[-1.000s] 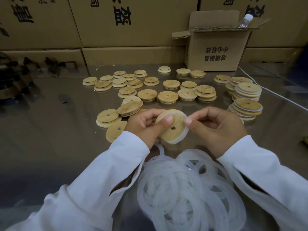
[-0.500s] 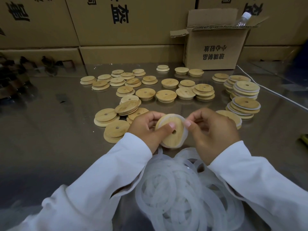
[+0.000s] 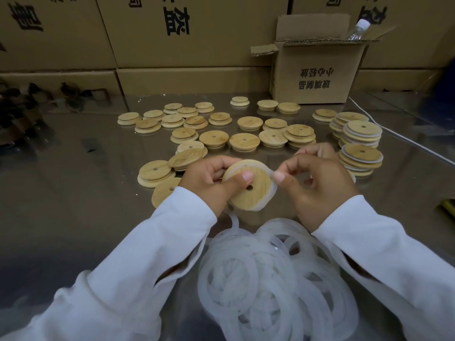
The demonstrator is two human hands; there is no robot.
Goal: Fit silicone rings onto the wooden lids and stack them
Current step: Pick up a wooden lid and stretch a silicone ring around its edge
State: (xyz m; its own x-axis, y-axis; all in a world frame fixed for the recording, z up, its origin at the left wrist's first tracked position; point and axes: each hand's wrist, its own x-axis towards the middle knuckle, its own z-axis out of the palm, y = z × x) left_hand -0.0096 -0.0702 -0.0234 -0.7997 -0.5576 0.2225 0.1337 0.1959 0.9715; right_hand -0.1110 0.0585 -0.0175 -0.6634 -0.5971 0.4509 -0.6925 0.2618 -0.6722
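One wooden lid (image 3: 248, 185), single centre hole, held mid-scene above table (image 3: 73, 193). Left hand (image 3: 209, 183) grips lid, thumb on face. Right hand (image 3: 317, 183) pinches one silicone ring (image 3: 270, 190) at lid's right edge. Near: ring heap (image 3: 270, 279), too tangled to count. Far: over twenty bare lids (image 3: 243, 140). Right: three ringed stacks (image 3: 360, 135). Far right: one open carton (image 3: 317, 77), upside-down print 小心轻放, 玻璃制品.

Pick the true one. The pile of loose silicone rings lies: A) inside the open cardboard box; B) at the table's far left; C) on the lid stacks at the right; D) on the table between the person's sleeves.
D: the pile of loose rings lies on the table between the left sleeve and right sleeve, just below the lid that the left hand grips while the right hand pinches its ring.
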